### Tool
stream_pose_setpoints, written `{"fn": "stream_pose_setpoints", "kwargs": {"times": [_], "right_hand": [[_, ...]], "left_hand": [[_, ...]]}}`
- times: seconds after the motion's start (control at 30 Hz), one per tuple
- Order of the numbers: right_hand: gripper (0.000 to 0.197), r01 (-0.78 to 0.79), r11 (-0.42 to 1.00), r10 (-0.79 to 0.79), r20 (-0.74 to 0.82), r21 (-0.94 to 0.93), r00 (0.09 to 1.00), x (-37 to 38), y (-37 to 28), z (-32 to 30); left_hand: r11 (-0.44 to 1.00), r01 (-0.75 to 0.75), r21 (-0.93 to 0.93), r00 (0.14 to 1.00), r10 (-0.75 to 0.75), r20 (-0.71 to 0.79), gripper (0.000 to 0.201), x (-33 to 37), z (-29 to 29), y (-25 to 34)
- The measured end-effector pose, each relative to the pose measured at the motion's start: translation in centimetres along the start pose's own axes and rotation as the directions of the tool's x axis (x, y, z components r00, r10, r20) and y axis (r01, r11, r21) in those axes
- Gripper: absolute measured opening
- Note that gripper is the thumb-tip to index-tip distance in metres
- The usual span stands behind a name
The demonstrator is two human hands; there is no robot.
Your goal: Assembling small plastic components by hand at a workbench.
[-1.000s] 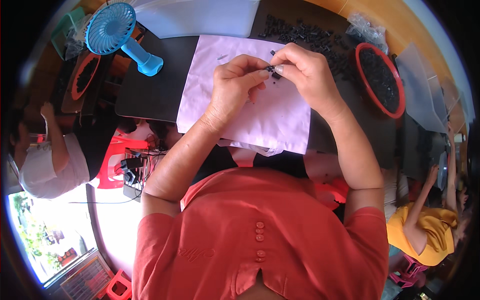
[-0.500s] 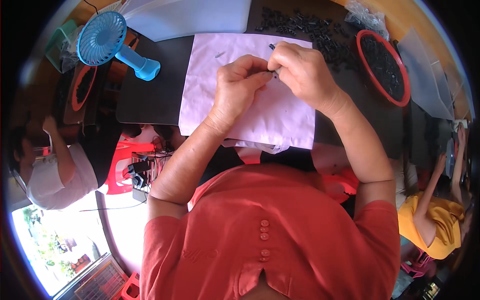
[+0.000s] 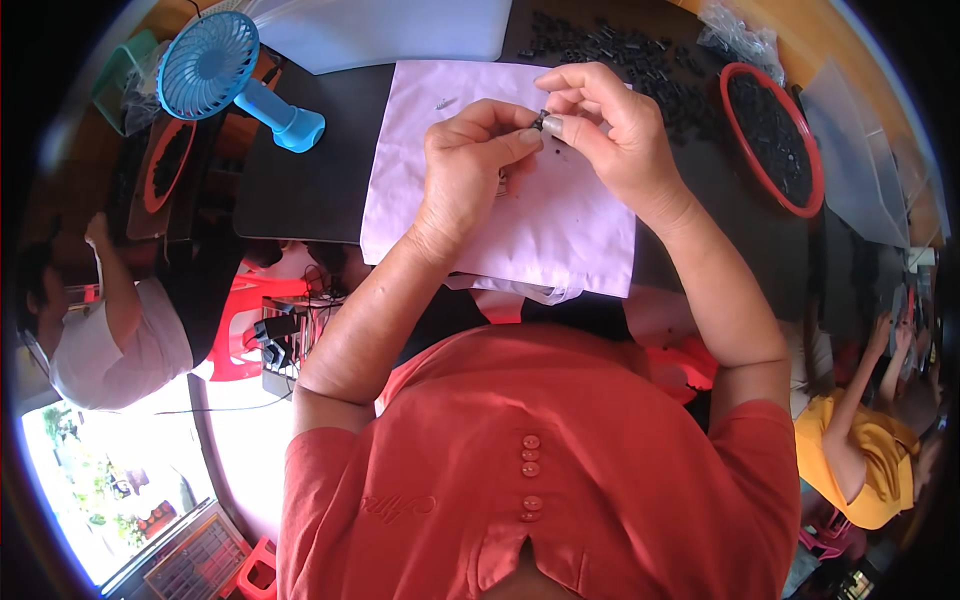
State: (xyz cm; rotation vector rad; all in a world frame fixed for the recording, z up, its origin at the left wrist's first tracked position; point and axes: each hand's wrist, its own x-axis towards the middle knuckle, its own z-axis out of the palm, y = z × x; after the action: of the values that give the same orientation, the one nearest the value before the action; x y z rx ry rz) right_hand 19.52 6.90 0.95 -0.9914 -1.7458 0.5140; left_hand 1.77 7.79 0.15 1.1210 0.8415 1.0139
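Above the pink cloth (image 3: 420,195), my left hand (image 3: 468,150) is closed, thumb and forefinger pinching a small black part (image 3: 538,121). A second dark piece (image 3: 502,183) shows beneath the curled fingers of that hand. My right hand (image 3: 625,140) meets the black part from the other side, its thumb tip against it and a bent finger close by. The right forefinger is lifted off and stretched out. A small silvery piece (image 3: 445,104) lies on the cloth's far left, and a tiny black speck (image 3: 558,151) sits beside my right thumb.
Loose black parts (image 3: 620,50) are heaped at the back of the dark table (image 3: 300,200). A red-rimmed basin (image 3: 822,165) of black parts stands right, a blue fan (image 3: 275,115) left, a whitish bin (image 3: 390,35) behind. Co-workers sit left (image 3: 120,340) and right (image 3: 860,460).
My right hand has opened from a tight fist-like grip, its forefinger now raised and stretched. The dark rod-like end above that hand no longer shows. The small part between the hands is more visible.
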Motion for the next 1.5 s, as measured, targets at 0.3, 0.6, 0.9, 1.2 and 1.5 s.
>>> {"fn": "stream_pose_setpoints", "kwargs": {"times": [0.3,0.6,0.9,1.2,1.5], "right_hand": [[0.024,0.140,0.980,-0.133,0.055,-0.143,0.990,0.2,-0.1,-0.3],[0.026,0.263,0.906,-0.254,0.072,-0.332,0.965,0.0,-1.0,0.5],[0.028,0.429,0.672,-0.525,0.020,-0.603,0.851,0.5,0.3,1.8],[0.022,0.472,0.671,-0.547,0.049,-0.572,0.836,-0.5,-0.9,1.8],[0.043,0.254,0.940,-0.301,-0.199,-0.229,0.933,0.1,-0.3,0.0]], "left_hand": [[0.995,-0.006,-0.098,1.000,0.009,0.027,0.013,0.3,-0.2,-0.4],[0.976,0.044,-0.214,0.999,-0.040,0.020,0.010,0.7,-0.9,-0.8],[0.959,0.044,-0.279,0.999,-0.046,0.002,0.008,0.9,-0.3,-0.8],[0.994,0.002,-0.110,0.998,0.005,0.064,0.007,-0.1,-0.8,-0.3],[0.919,-0.316,0.235,0.939,0.338,-0.061,0.012,0.3,0.7,4.5]]}}
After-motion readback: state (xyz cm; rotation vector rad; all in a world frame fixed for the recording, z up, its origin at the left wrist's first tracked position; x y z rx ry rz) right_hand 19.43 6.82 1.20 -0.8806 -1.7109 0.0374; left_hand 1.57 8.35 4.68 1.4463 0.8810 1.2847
